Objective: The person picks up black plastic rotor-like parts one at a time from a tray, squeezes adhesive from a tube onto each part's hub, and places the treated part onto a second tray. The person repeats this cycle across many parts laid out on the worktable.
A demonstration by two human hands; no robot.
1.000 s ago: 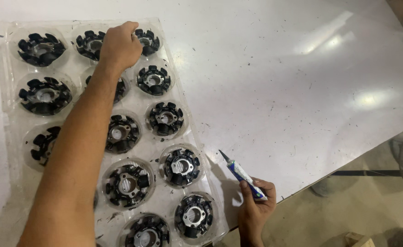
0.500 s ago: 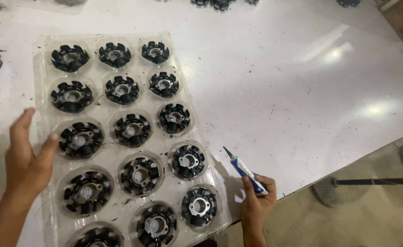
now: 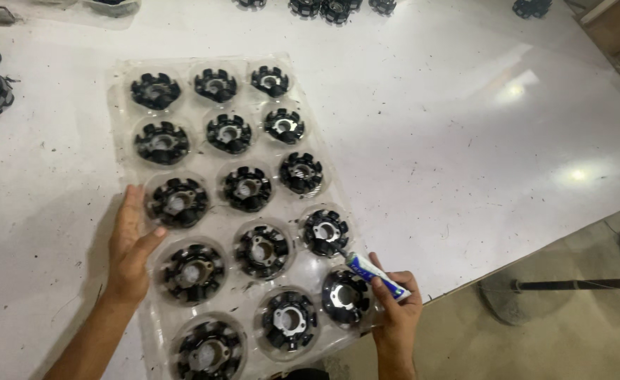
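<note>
Resting flat against the left edge of the clear plastic tray (image 3: 130, 77), the left hand (image 3: 130, 243) is spread wide and holds nothing; its thumb lies on the tray rim beside a pocket, apparently to keep the light tray from sliding on the white counter (image 3: 465, 127). The tray lies lengthwise away from the person and carries black round finned parts (image 3: 247, 188), one per moulded pocket in three columns, each sitting level with its central bore facing up, which leaves the bores open to access from above. Further right, at the near right corner of the tray, the right hand (image 3: 394, 309) is closed around a small white and blue tube (image 3: 373, 276), gripped low on its body like a pen. The tube is tilted, and its tip points up and left toward the part in the right column (image 3: 325, 232), just short of it or touching; which cannot be told. At the far edge of the counter, more black parts (image 3: 327, 8) lie loose, well apart from the tray. A fan stand (image 3: 528, 295) shows on the floor at right.
</note>
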